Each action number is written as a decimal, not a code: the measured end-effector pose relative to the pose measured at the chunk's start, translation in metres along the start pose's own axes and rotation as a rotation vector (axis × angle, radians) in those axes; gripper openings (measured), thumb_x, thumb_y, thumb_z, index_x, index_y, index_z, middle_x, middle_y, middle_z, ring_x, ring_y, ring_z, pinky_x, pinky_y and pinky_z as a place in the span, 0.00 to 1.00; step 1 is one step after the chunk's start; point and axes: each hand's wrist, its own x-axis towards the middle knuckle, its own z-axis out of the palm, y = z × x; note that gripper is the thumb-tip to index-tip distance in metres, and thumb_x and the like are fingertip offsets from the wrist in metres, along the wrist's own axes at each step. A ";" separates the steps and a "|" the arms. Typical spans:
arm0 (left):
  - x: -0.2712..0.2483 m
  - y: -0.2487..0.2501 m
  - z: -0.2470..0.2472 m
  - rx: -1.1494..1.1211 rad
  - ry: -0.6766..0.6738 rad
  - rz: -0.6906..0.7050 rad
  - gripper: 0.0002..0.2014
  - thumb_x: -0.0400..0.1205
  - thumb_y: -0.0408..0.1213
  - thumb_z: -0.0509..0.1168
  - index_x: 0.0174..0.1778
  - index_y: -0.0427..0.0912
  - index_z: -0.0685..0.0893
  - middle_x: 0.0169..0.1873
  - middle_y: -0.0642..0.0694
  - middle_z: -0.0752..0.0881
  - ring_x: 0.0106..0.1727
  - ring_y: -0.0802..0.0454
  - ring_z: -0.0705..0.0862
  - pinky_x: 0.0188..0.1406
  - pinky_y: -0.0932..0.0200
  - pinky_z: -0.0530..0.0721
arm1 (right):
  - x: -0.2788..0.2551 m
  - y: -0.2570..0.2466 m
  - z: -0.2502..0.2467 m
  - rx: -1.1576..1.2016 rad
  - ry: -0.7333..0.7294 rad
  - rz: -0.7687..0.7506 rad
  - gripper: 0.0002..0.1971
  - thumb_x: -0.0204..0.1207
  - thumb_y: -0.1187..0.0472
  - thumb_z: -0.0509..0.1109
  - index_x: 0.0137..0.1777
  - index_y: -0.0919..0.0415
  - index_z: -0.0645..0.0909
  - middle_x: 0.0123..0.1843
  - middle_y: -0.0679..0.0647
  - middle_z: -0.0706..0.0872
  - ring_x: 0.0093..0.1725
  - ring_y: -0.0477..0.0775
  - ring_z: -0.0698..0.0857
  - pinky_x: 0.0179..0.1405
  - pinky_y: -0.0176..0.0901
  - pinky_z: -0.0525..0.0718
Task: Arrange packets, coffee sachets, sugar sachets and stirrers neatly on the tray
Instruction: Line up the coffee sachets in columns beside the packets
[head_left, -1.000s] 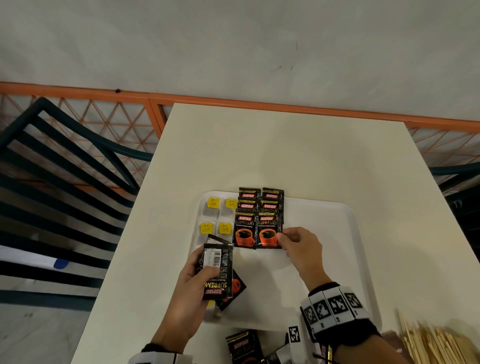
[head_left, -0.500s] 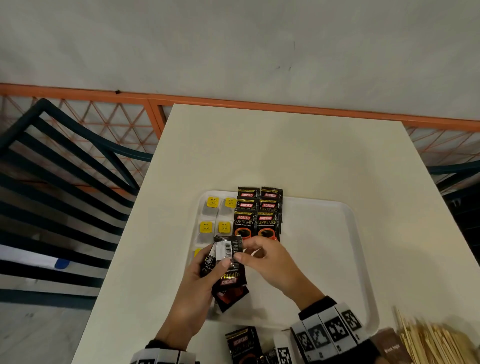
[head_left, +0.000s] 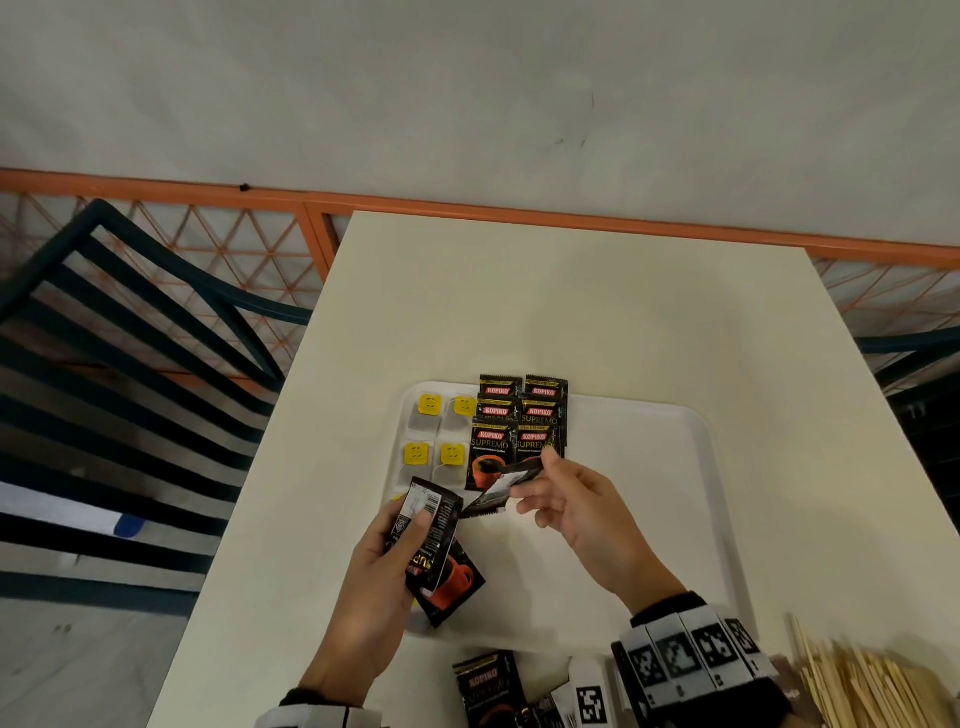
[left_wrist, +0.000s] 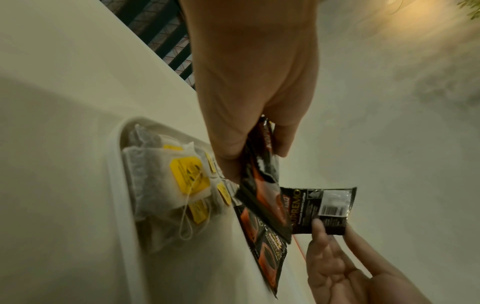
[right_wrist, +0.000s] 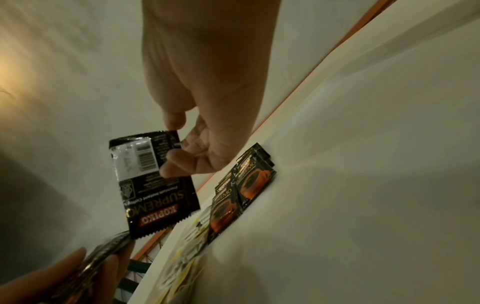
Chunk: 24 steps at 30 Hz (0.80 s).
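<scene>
**One coffee sachet pinched above the tray, more held beside it**

Cut off at the bottom edge of the head view: a loose coffee sachet (head_left: 485, 688) on the table (head_left: 597, 312), and a blurred pile of wooden stirrers (head_left: 862, 686) at the lower right. Exact count of sachets in the left hand's stack hard to make out, with the lower ones partly covered by the fingers. No sugar sachets identifiable.

Right hand (head_left: 576, 506) pinching a single black sachet (head_left: 498, 486) at one end between thumb and fingertips, other fingers curled; sachet off the tray surface, barcode side showing in the right wrist view. Left hand (head_left: 387, 577) clamped around a small stack of sachets (head_left: 439, 551), thumb across the top one, above the tray's near left part.

White tray (head_left: 649, 467) on the table, holding two groups at its far left: tea bags (head_left: 441, 431) with yellow tags in two columns by the left rim, and just beside them overlapping rows of coffee sachets (head_left: 519, 426) in two columns, face up, the far pair reaching over the rim.
</scene>
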 end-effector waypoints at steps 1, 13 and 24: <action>0.000 0.000 -0.001 0.001 0.010 -0.001 0.10 0.82 0.32 0.60 0.55 0.43 0.83 0.43 0.46 0.91 0.40 0.54 0.90 0.33 0.63 0.87 | 0.001 0.001 0.001 -0.008 0.004 0.009 0.16 0.79 0.52 0.61 0.40 0.63 0.83 0.40 0.65 0.90 0.34 0.54 0.86 0.31 0.38 0.79; -0.002 0.005 -0.019 -0.002 0.087 0.020 0.09 0.81 0.32 0.60 0.52 0.44 0.84 0.43 0.45 0.91 0.42 0.49 0.89 0.49 0.48 0.83 | 0.020 0.025 -0.004 -0.341 0.144 0.031 0.15 0.71 0.66 0.74 0.56 0.62 0.77 0.48 0.58 0.87 0.43 0.51 0.85 0.33 0.35 0.81; -0.003 0.006 -0.018 0.033 0.103 -0.010 0.10 0.81 0.33 0.60 0.54 0.45 0.84 0.51 0.40 0.89 0.53 0.40 0.86 0.59 0.38 0.80 | 0.039 0.037 0.010 -0.512 0.269 -0.076 0.08 0.70 0.66 0.76 0.47 0.63 0.81 0.37 0.54 0.85 0.31 0.50 0.84 0.27 0.25 0.82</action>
